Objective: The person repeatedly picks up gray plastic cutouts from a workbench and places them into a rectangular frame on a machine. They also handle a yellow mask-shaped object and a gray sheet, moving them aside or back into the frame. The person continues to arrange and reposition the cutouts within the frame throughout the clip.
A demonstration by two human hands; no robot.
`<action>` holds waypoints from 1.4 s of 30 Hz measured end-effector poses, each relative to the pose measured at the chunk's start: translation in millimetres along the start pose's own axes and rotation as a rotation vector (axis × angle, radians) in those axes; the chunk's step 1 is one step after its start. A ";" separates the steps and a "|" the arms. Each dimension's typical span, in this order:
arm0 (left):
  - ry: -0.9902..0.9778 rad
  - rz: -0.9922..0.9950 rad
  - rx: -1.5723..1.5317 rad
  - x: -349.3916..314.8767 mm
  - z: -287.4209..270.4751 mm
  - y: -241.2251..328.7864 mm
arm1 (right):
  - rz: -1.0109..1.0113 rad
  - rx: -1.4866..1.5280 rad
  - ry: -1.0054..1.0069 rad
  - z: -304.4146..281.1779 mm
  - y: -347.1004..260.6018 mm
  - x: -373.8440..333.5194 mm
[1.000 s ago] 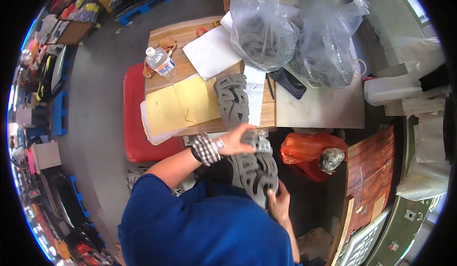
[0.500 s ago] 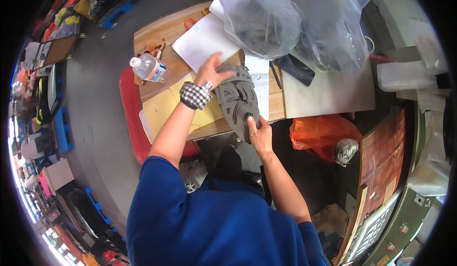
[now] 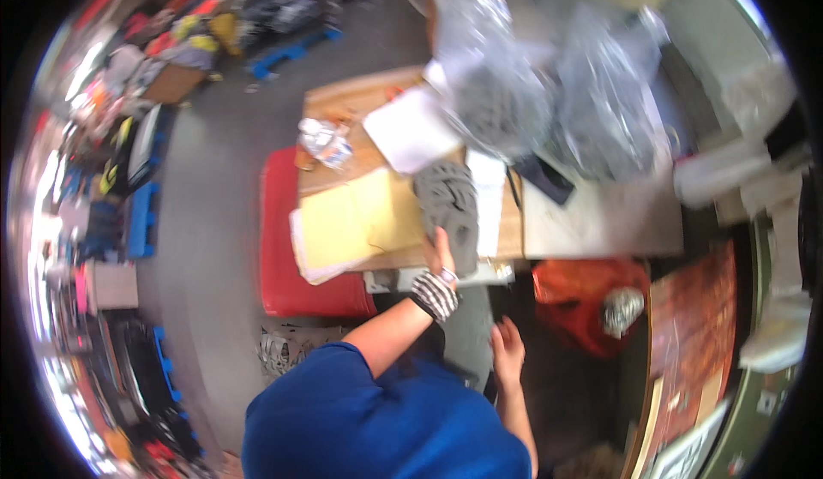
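A grey foam clog (image 3: 447,200) with cut-out slots lies over the near edge of the wooden table (image 3: 343,102), its far end towards the white paper. My left hand (image 3: 439,254), with a checked band at the wrist, is closed on the clog's near end, the thumb along its left side. Apart from the clog, my right hand (image 3: 507,349) hangs below the table edge with fingers apart and nothing in it. Motion blurs the picture somewhat.
Yellow paper (image 3: 360,222), a white sheet (image 3: 411,129) and a plastic bottle (image 3: 326,143) are on the table. Clear bags (image 3: 604,93) of grey items stand behind a dark phone (image 3: 545,179). A red stool (image 3: 287,247) is at left, an orange bag (image 3: 566,286) at right.
My left hand has gone from the clog's far end to its near end. My right hand has let go and drawn back towards me. The view has shifted.
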State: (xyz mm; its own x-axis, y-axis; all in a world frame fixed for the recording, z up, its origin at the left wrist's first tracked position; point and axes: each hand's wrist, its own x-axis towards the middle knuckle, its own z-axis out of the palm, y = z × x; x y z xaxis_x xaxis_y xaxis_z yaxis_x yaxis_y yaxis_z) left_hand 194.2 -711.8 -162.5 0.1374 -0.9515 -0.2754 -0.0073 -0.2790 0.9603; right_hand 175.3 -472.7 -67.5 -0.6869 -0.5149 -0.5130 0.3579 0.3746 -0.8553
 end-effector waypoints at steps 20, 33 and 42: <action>-1.923 1.352 -0.283 -575.0 6.7 83.0 | 0.037 0.699 1.125 -273.1 185.5 -354.6; -1.529 1.624 0.606 -786.3 150.6 32.2 | -0.237 0.347 1.721 -532.0 203.9 -499.6; -1.253 1.425 1.079 -798.7 203.4 34.1 | 0.160 -0.411 1.650 -796.2 194.9 -521.2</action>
State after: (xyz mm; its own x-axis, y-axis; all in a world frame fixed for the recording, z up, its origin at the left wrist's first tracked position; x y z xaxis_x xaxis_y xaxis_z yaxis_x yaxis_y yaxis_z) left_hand -117.3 12.2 81.0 -0.9953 0.0291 0.0919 0.0492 0.9732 0.2246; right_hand 99.4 482.7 91.3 -0.6343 0.7300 0.2546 0.4903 0.6345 -0.5975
